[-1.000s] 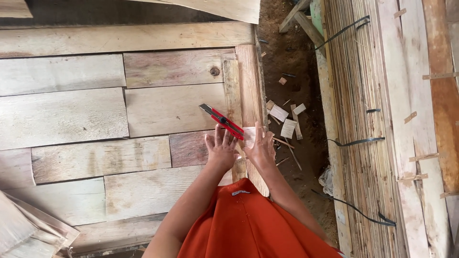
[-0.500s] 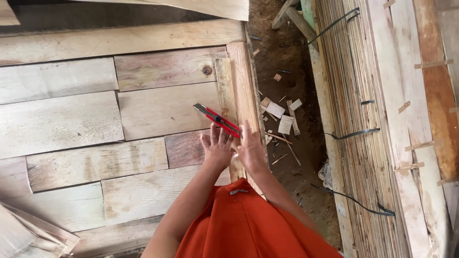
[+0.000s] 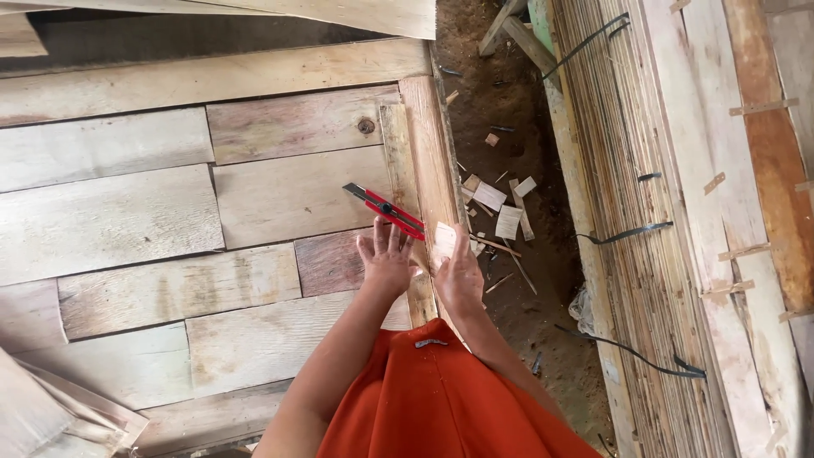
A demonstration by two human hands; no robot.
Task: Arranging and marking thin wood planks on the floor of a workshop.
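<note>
Head view, frame centre: left hand [image 3: 386,265] flat, grasping nothing, fingertips at red utility knife [image 3: 383,209]; right hand [image 3: 458,273] presses veneer piece [image 3: 444,240] (not gripped). Blade near fingers risks cut.

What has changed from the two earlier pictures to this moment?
Very little. The view has shifted slightly; both hands stay where they were. The left hand still lies flat on the boards below the red utility knife, and the right hand still presses the small wood piece. Nothing was picked up or let go.
</note>
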